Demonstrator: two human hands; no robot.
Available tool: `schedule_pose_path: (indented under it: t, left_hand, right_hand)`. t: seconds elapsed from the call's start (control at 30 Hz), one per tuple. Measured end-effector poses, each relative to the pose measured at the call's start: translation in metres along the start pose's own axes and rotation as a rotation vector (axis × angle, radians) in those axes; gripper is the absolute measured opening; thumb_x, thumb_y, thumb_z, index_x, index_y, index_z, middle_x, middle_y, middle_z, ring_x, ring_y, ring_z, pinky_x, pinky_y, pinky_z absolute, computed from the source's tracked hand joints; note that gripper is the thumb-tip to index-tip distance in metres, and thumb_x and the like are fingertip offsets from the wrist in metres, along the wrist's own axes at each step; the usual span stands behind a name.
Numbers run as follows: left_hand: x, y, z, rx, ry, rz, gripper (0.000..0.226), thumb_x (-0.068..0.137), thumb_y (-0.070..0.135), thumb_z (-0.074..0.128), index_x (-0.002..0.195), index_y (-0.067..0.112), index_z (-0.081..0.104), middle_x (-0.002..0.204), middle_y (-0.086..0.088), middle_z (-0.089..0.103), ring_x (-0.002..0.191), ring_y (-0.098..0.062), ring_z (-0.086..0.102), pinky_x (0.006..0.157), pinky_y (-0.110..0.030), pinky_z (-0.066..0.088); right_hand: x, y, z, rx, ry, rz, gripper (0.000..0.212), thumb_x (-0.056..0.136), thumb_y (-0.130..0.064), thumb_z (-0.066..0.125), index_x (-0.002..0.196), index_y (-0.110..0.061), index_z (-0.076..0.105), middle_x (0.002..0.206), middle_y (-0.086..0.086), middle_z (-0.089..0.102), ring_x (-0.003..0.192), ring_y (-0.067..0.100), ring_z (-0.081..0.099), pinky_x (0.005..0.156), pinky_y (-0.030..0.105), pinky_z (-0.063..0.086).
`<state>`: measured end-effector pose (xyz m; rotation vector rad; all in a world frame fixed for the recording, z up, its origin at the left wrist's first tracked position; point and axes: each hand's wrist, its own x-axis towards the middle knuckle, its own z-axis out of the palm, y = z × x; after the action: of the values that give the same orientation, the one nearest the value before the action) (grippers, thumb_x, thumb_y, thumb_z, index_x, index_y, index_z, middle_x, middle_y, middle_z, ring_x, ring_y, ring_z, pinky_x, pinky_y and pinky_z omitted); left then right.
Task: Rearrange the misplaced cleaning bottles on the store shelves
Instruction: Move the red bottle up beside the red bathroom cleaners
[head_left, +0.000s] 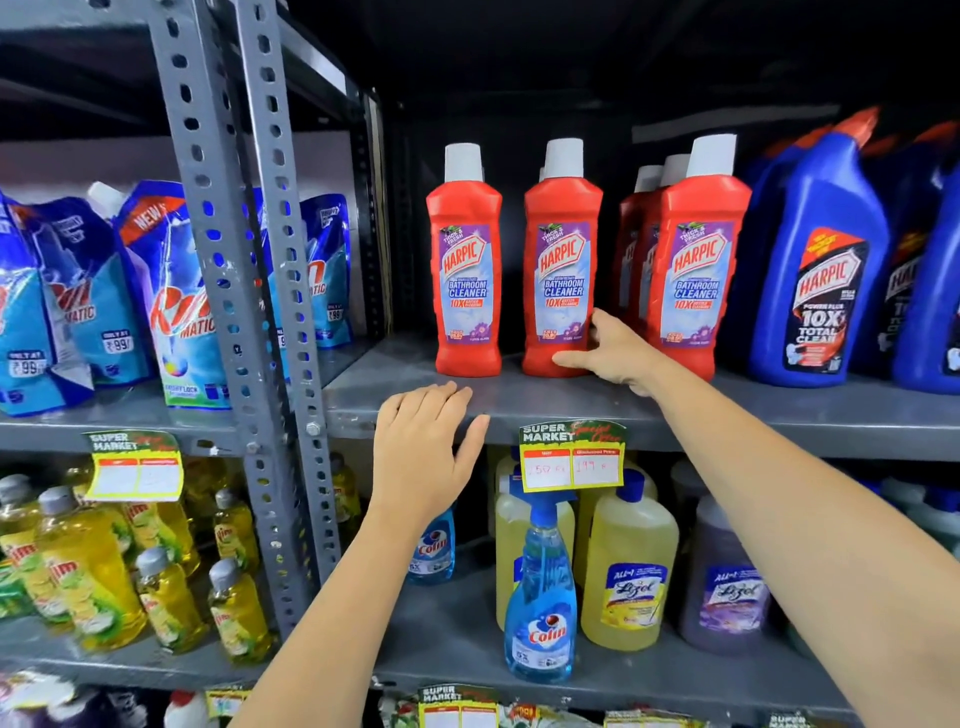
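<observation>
Red plastic bottle (561, 260), white cap, near the shelf (571, 400) front edge: your right hand (613, 348) holds it; your left hand (426, 441) is wide.

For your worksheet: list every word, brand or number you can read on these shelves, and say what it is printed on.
"HARPIC BATHROOM CLEANER 10X": red bottles.
"HARPIC POWER PLUS 10X TOTAL CLEAN": blue bottle.
"Rin MATIC", "NEW", "99": blue pouches.
"SUPER MARKET": shelf tag; handwritten prices unclear.
"Colin": spray bottle.
"Lizol": yellow bottle.
"Vim": yellow-green bottles.
Smaller print: too small to read.
</observation>
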<state>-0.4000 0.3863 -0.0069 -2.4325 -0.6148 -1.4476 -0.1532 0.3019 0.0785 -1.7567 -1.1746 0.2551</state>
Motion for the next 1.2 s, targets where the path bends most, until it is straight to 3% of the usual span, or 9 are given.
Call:
schedule_pose_path:
  t: [0.5,0.63,0.73,0.83,0.97,1.0,1.1,1.2]
  left_hand:
    - [0.0,0.0,-0.002,0.008,-0.045,0.003,0.043,0.098,0.041,0.041,0.117,0.012,0.067,0.118,-0.006,0.068,0.11,-0.023,0.059,0.094,-0.038,0.036]
    - [-0.001,-0.003,-0.004,0.007,-0.062,0.03,0.042,0.099,0.041,0.041,0.118,0.012,0.065,0.12,-0.006,0.067,0.112,-0.023,0.057,0.095,-0.039,0.036]
    - [0.0,-0.002,-0.006,0.004,-0.074,0.03,0.041,0.098,0.039,0.042,0.119,0.011,0.064,0.12,-0.006,0.066,0.114,-0.023,0.055,0.099,-0.039,0.033]
    - [-0.003,0.001,-0.01,-0.022,-0.087,0.027,0.042,0.098,0.038,0.041,0.122,0.011,0.061,0.122,-0.005,0.064,0.119,-0.023,0.052,0.107,-0.042,0.026]
    - [-0.029,0.005,-0.015,-0.064,-0.028,0.055,0.042,0.097,0.027,0.048,0.133,0.007,0.053,0.138,-0.01,0.052,0.132,-0.026,0.042,0.114,-0.048,0.021]
    - [-0.041,0.006,-0.014,-0.076,0.006,0.058,0.042,0.096,0.023,0.051,0.134,0.005,0.053,0.142,-0.013,0.048,0.134,-0.029,0.039,0.114,-0.049,0.022]
    - [-0.09,0.005,0.002,-0.142,-0.033,0.032,0.039,0.094,0.015,0.052,0.132,0.004,0.055,0.149,-0.017,0.038,0.137,-0.032,0.035,0.111,-0.046,0.026]
    - [-0.153,0.002,0.032,-0.173,-0.321,-0.019,0.037,0.097,0.021,0.046,0.13,0.008,0.056,0.151,-0.015,0.036,0.138,-0.031,0.034,0.104,-0.051,0.036]
  right_hand:
    - [0.005,0.006,0.003,-0.003,0.036,0.012,0.072,0.078,-0.021,0.083,0.14,-0.012,0.046,0.14,0.008,0.058,0.127,0.023,0.056,0.109,0.046,0.046]
    - [0.001,0.005,-0.004,0.017,0.055,0.041,0.07,0.076,-0.032,0.084,0.134,-0.011,0.051,0.124,0.007,0.064,0.114,0.021,0.062,0.101,0.039,0.051]
    - [-0.008,0.0,-0.011,0.08,0.296,0.024,0.06,0.076,-0.038,0.083,0.124,-0.011,0.058,0.104,0.01,0.07,0.1,0.027,0.069,0.087,0.04,0.056]
    - [-0.033,-0.008,-0.018,0.117,0.568,-0.152,0.024,0.083,-0.03,0.073,0.101,-0.015,0.066,0.086,0.011,0.072,0.085,0.029,0.072,0.083,0.043,0.058]
    - [-0.107,-0.01,-0.01,0.158,0.954,-0.546,0.013,0.089,-0.012,0.06,0.09,-0.001,0.068,0.073,-0.008,0.062,0.064,-0.001,0.057,0.063,0.021,0.047]
    - [-0.125,-0.003,-0.003,0.181,0.989,-0.613,0.011,0.09,-0.008,0.059,0.09,-0.001,0.067,0.073,-0.008,0.058,0.063,0.001,0.055,0.062,0.022,0.045]
    - [-0.164,0.036,0.035,0.222,0.908,-0.613,0.016,0.092,-0.007,0.055,0.092,-0.021,0.061,0.068,0.008,0.055,0.056,0.021,0.051,0.054,0.032,0.04]
    - [-0.188,0.085,0.083,0.139,0.747,-0.429,0.011,0.09,-0.017,0.056,0.088,-0.026,0.061,0.067,0.0,0.056,0.057,0.011,0.049,0.056,0.032,0.043]
